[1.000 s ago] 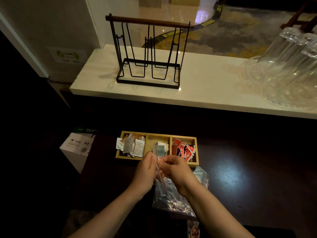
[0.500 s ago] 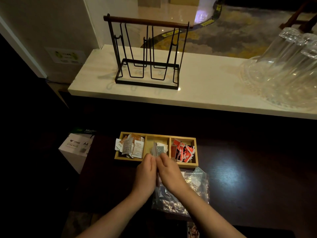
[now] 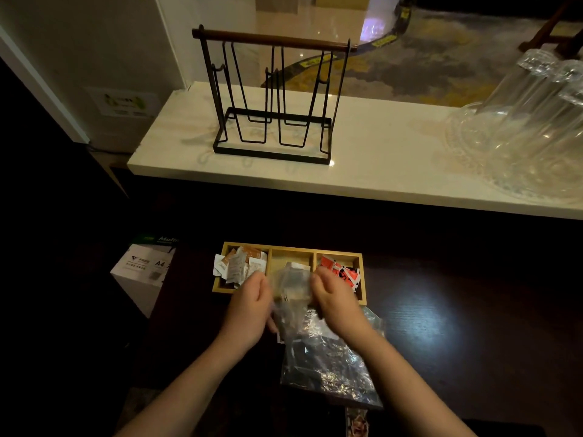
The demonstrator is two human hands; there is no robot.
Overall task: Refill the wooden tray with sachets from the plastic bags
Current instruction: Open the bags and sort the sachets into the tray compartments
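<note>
A wooden tray (image 3: 291,248) with three compartments sits on the dark table. Its left compartment holds white and orange sachets (image 3: 241,264), the middle one a few pale sachets (image 3: 296,266), the right one red sachets (image 3: 339,271). My left hand (image 3: 250,307) and my right hand (image 3: 336,302) each pinch one side of a small clear plastic bag (image 3: 291,287), held stretched between them just over the tray's front edge. The bag is blurred; pale sachets show inside it. A second, crinkled plastic bag (image 3: 328,364) lies on the table under my right forearm.
A pale stone counter (image 3: 378,165) runs behind the table with a black wire rack (image 3: 273,99) and clear glassware (image 3: 530,127) at the right. A white paper box (image 3: 142,269) stands left of the table. Another packet (image 3: 356,424) lies at the bottom edge.
My hands, close together on the bag's top earlier, have moved apart and toward the tray, spreading the small bag open between them.
</note>
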